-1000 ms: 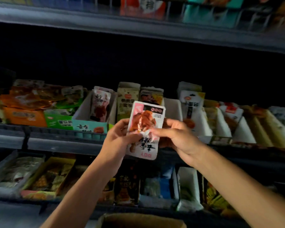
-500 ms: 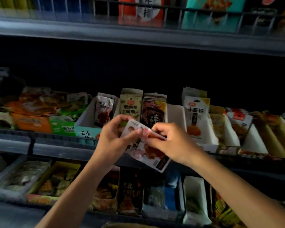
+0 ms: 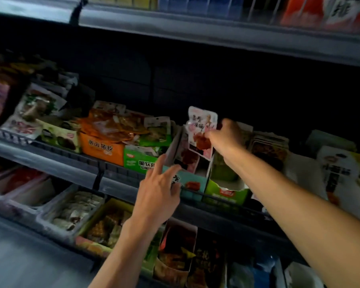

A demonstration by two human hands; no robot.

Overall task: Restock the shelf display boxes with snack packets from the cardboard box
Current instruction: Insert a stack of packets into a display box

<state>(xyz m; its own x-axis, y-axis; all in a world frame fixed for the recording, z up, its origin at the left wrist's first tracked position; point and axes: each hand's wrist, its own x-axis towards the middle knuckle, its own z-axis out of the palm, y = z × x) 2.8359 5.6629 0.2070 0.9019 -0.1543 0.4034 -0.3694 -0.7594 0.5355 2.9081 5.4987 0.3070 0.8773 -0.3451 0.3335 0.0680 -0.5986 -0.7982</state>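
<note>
**Ana:** Dim aisle, that was — a dark shelf (image 3: 56, 161) crowded with opened cartons, an orange carton (image 3: 101, 149) and a green carton (image 3: 140, 161) side by side along the front rail, more trays on the tier below.

**Ben:** And where was the snack packet (image 3: 202, 129)?

**Ana:** Up in the right hand (image 3: 227, 138), standing on end, long axis near vertical, its lower edge just above the mouth of the teal display box (image 3: 192, 182). The slot lay directly under and slightly forward of it, so I judged the coming move to be a short drop straight down.

**Ben:** How did the right hand have it?

**Ana:** Fingers curled round the packet's right edge, pinching it about mid-height. That hand was clearly the nearer one to the box opening.

**Ben:** The left hand (image 3: 158, 194)?

**Ana:** Lower and to the left, carrying nothing. Fingers spread and fairly straight, the longest fingertips (image 3: 176, 168) reaching at the box's front lip, beside a packet already in the box (image 3: 187, 156). Whether they actually touched the card I couldn't tell; too blurred.

**Ben:** The cardboard supply box?

**Ana:** Not in sight from where I stood.
</note>
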